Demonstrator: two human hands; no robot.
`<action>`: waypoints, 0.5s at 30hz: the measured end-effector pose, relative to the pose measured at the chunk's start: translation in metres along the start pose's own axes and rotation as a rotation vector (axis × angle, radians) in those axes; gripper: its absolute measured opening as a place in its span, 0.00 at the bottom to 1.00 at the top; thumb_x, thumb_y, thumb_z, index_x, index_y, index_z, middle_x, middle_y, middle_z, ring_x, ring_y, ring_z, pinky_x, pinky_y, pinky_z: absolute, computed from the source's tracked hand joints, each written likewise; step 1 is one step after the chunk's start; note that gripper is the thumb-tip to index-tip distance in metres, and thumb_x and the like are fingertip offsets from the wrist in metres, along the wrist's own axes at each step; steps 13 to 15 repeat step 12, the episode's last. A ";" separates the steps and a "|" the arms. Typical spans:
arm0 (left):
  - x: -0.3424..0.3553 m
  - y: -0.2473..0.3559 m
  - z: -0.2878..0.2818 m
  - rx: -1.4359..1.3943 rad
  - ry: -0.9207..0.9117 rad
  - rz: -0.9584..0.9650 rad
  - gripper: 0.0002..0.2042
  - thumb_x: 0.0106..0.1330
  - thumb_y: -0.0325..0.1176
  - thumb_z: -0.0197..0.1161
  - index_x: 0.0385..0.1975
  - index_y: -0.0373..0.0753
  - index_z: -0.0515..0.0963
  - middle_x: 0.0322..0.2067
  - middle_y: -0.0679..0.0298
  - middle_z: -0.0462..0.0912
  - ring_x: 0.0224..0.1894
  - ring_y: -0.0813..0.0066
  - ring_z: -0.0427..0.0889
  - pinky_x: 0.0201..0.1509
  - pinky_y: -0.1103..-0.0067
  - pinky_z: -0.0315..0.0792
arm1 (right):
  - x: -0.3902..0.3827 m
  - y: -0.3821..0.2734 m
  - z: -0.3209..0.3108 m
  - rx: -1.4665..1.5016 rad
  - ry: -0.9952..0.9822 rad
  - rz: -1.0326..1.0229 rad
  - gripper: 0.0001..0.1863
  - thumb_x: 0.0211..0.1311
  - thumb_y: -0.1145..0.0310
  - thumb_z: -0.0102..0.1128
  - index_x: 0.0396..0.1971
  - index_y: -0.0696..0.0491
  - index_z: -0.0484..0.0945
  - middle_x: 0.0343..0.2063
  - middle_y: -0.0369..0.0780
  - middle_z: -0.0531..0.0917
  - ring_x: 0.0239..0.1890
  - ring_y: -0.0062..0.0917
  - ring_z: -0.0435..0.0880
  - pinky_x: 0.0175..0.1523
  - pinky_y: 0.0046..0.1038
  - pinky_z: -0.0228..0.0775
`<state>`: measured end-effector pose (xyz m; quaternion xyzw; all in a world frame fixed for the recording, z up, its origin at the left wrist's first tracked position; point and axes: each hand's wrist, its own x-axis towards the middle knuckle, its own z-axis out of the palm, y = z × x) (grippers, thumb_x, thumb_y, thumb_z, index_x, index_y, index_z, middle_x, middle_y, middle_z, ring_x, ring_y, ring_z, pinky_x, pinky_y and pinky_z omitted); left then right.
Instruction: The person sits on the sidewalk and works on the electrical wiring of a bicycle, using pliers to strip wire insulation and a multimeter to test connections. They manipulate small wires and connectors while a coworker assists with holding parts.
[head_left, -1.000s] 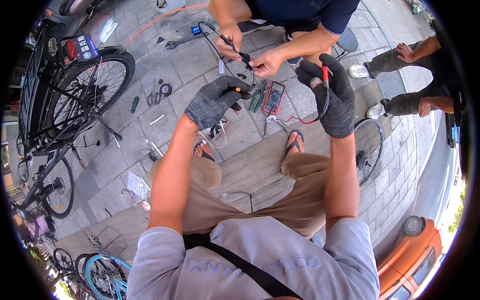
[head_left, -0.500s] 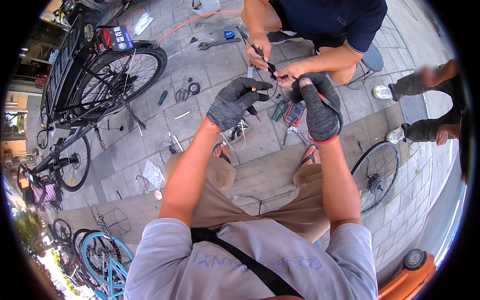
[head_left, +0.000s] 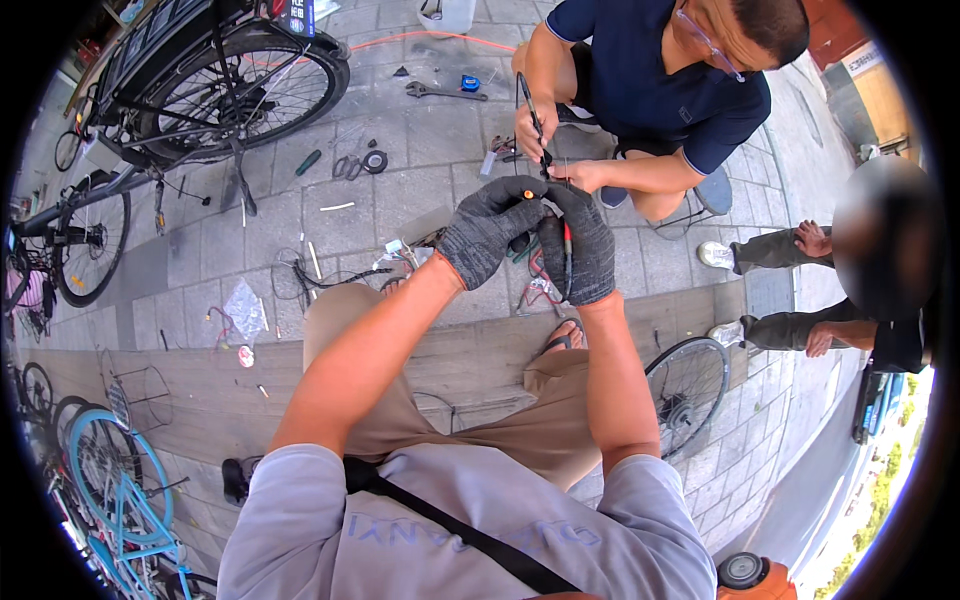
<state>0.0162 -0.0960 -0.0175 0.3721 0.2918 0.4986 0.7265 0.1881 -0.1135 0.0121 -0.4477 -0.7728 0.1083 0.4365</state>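
Both my hands wear dark grey knit gloves and have come together over the pavement. My left hand (head_left: 478,240) is closed in a pinch on a small orange-tipped piece (head_left: 529,194), its kind too small to tell. Just beside it, my right hand (head_left: 585,250) is closed on a red-and-black lead (head_left: 567,235) that runs down along the palm. Their fingertips nearly meet, and what lies between them is partly hidden. Directly beyond, a co-worker's hands (head_left: 540,130) hold a black cable-like piece (head_left: 545,160).
An adjustable wrench (head_left: 445,92), a blue tape measure (head_left: 470,83), a roll of black tape (head_left: 375,162) and a green-handled screwdriver (head_left: 309,162) lie on the paving. A black bicycle (head_left: 245,95) stands at left. A loose wheel (head_left: 690,400) lies at right, near a bystander's shoes (head_left: 715,255).
My right hand has moved left, up against my left hand, which shifted slightly right and down. The view has turned, bringing the co-worker's head into sight.
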 end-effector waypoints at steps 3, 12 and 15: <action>-0.002 0.000 0.015 -0.029 0.016 -0.042 0.09 0.70 0.31 0.68 0.48 0.41 0.83 0.33 0.71 0.84 0.28 0.86 0.76 0.29 0.84 0.70 | -0.005 0.008 -0.008 -0.012 -0.031 0.000 0.17 0.65 0.75 0.62 0.54 0.56 0.79 0.48 0.51 0.84 0.53 0.46 0.84 0.56 0.39 0.77; -0.002 -0.026 0.022 -0.157 0.079 -0.139 0.15 0.71 0.29 0.65 0.57 0.42 0.79 0.38 0.67 0.85 0.29 0.82 0.78 0.30 0.82 0.75 | -0.017 0.034 -0.005 -0.060 -0.081 0.057 0.18 0.65 0.77 0.60 0.55 0.57 0.78 0.52 0.51 0.83 0.56 0.45 0.84 0.56 0.36 0.77; -0.002 -0.026 0.022 -0.157 0.079 -0.139 0.15 0.71 0.29 0.65 0.57 0.42 0.79 0.38 0.67 0.85 0.29 0.82 0.78 0.30 0.82 0.75 | -0.017 0.034 -0.005 -0.060 -0.081 0.057 0.18 0.65 0.77 0.60 0.55 0.57 0.78 0.52 0.51 0.83 0.56 0.45 0.84 0.56 0.36 0.77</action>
